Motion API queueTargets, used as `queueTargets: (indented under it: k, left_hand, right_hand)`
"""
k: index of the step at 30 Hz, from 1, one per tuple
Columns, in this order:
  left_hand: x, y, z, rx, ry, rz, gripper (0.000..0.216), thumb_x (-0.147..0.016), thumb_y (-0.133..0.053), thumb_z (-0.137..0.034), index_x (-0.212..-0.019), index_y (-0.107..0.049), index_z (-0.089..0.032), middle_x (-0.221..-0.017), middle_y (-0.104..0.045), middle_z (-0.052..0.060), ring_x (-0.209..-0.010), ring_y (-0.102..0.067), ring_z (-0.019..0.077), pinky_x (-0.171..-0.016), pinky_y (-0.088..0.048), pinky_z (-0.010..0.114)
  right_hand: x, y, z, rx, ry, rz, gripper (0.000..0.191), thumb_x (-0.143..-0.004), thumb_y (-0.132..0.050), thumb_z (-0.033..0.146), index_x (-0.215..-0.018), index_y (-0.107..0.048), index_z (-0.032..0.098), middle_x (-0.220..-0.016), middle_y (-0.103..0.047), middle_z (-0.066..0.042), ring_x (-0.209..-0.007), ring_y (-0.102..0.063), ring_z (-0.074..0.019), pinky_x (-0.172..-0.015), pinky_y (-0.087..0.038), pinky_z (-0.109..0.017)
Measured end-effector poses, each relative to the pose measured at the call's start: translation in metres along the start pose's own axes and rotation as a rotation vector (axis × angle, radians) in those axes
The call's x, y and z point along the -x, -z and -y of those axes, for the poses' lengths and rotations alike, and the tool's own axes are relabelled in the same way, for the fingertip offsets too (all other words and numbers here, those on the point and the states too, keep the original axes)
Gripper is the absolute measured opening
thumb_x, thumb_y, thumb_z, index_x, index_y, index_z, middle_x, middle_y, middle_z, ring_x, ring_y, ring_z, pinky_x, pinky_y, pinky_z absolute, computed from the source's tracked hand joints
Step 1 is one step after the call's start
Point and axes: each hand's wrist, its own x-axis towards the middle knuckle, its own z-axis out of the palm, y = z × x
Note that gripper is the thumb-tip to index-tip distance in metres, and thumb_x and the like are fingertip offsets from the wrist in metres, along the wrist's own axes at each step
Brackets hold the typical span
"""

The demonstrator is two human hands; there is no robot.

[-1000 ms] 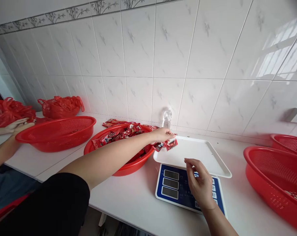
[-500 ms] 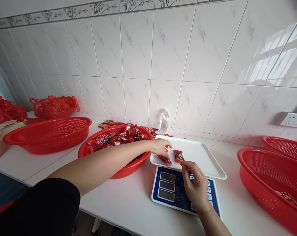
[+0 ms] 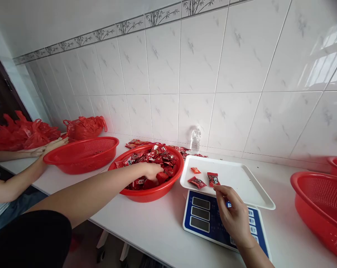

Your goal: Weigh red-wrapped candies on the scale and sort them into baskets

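My left hand [image 3: 151, 172] reaches into the red plastic basket [image 3: 146, 195] full of small red wrapped snack packets [image 3: 157, 152]. Its visible fingers are apart among the packets, and some fingertips are hidden. My right hand [image 3: 235, 214] is over the keys of a blue and white digital scale [image 3: 191, 208]. Its thumb and forefinger are pinched together at the lower edge of a dark red packet [image 3: 213, 179], and I cannot make out what they grip. On the white tray [image 3: 241, 178] also lie another dark red packet [image 3: 197, 182] and a small orange-red packet [image 3: 195, 170].
A clear bottle [image 3: 195, 140] stands by the tiled wall. More packets [image 3: 137, 143] lie behind the full basket. To the left are another red basket [image 3: 82, 160], red plastic bags [image 3: 84, 126] and a co-worker's arm [image 3: 26, 175]. A red basket [image 3: 319, 208] stands at right.
My left hand has gone from the tray leftward into the full basket, leaving a dark red and a small orange-red packet uncovered. My right hand keeps its place. The camera has turned left.
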Motion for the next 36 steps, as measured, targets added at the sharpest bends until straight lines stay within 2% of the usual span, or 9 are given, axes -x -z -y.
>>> queueTargets:
  k: [3,7,11,14,18,23,28,32,36]
  left_hand:
    - [0.014,-0.001,0.009,0.005,0.000,0.016,0.021,-0.063,-0.070,-0.034,-0.079,-0.065,-0.022,-0.079,-0.067,0.001,-0.068,-0.059,0.0205,-0.059,-0.040,0.026]
    - [0.019,0.028,0.009,0.022,-0.004,-0.099,0.015,-0.068,-0.065,-0.032,-0.071,-0.058,-0.019,-0.071,-0.061,0.000,-0.064,-0.055,0.0184,-0.056,-0.036,0.026]
    - [0.013,0.057,-0.012,0.280,-0.051,-0.261,0.027,-0.074,-0.063,-0.039,-0.093,-0.059,-0.019,-0.086,-0.065,0.002,-0.073,-0.059,0.0182,-0.062,-0.041,0.026]
    - [0.000,0.061,-0.040,0.579,-0.146,-0.295,0.043,-0.082,-0.056,-0.041,-0.118,-0.049,-0.019,-0.103,-0.066,0.005,-0.084,-0.063,0.0191,-0.069,-0.046,0.028]
    - [-0.025,0.044,-0.079,0.547,-0.206,-0.313,0.063,-0.085,-0.055,-0.042,-0.138,-0.033,-0.017,-0.130,-0.055,0.015,-0.108,-0.059,0.0247,-0.087,-0.046,0.034]
    - [-0.058,0.005,-0.122,0.304,-0.300,-0.278,0.080,-0.085,-0.052,-0.057,-0.146,-0.023,-0.016,-0.152,-0.030,0.018,-0.137,-0.031,0.0310,-0.108,-0.030,0.042]
    - [-0.076,-0.022,-0.155,0.174,-0.320,-0.189,0.081,-0.080,-0.041,-0.074,-0.142,-0.037,-0.023,-0.153,-0.027,0.016,-0.142,-0.018,0.0362,-0.111,-0.015,0.058]
    - [-0.080,-0.011,-0.149,0.247,-0.376,-0.229,0.067,-0.087,-0.040,-0.064,-0.136,-0.044,-0.020,-0.150,-0.036,0.013,-0.139,-0.028,0.0301,-0.112,-0.023,0.046]
    - [-0.072,0.017,-0.102,0.306,-0.268,-0.351,0.044,-0.093,-0.042,-0.042,-0.129,-0.047,-0.018,-0.131,-0.056,0.010,-0.118,-0.053,0.0209,-0.097,-0.041,0.030]
  right_hand:
    - [0.000,-0.001,-0.001,0.000,-0.004,0.014,0.014,-0.094,-0.048,0.021,-0.099,-0.062,0.022,-0.089,-0.064,-0.005,-0.073,-0.061,-0.0150,-0.060,-0.049,-0.026]
    - [0.001,-0.002,-0.002,-0.006,-0.014,0.018,0.014,-0.094,-0.048,0.022,-0.098,-0.061,0.022,-0.090,-0.064,-0.006,-0.076,-0.062,-0.0165,-0.063,-0.050,-0.027]
    - [0.002,-0.002,-0.003,-0.010,-0.015,0.019,0.014,-0.094,-0.049,0.022,-0.099,-0.062,0.022,-0.090,-0.064,-0.005,-0.079,-0.062,-0.0168,-0.066,-0.050,-0.028]
    - [0.002,-0.002,-0.003,-0.006,-0.013,0.015,0.013,-0.094,-0.049,0.021,-0.099,-0.061,0.022,-0.091,-0.064,-0.005,-0.079,-0.062,-0.0160,-0.066,-0.050,-0.027]
    - [0.001,-0.003,-0.003,0.018,-0.006,0.015,0.013,-0.094,-0.049,0.021,-0.098,-0.061,0.022,-0.090,-0.065,-0.004,-0.079,-0.062,-0.0157,-0.067,-0.050,-0.026]
    - [-0.001,-0.004,-0.002,0.016,0.005,0.022,0.015,-0.094,-0.048,0.021,-0.098,-0.062,0.022,-0.089,-0.065,-0.004,-0.076,-0.063,-0.0154,-0.066,-0.051,-0.025]
    - [-0.002,-0.005,-0.001,0.014,0.037,0.006,0.015,-0.094,-0.047,0.021,-0.098,-0.062,0.021,-0.089,-0.065,-0.005,-0.078,-0.063,-0.0166,-0.068,-0.052,-0.027]
    - [-0.002,-0.005,-0.001,0.007,0.032,0.014,0.015,-0.094,-0.047,0.021,-0.098,-0.061,0.021,-0.089,-0.065,-0.005,-0.076,-0.063,-0.0157,-0.067,-0.051,-0.025]
    - [0.001,-0.004,-0.001,0.007,0.026,0.031,0.015,-0.094,-0.048,0.021,-0.099,-0.061,0.023,-0.091,-0.065,-0.004,-0.080,-0.063,-0.0160,-0.068,-0.051,-0.025]
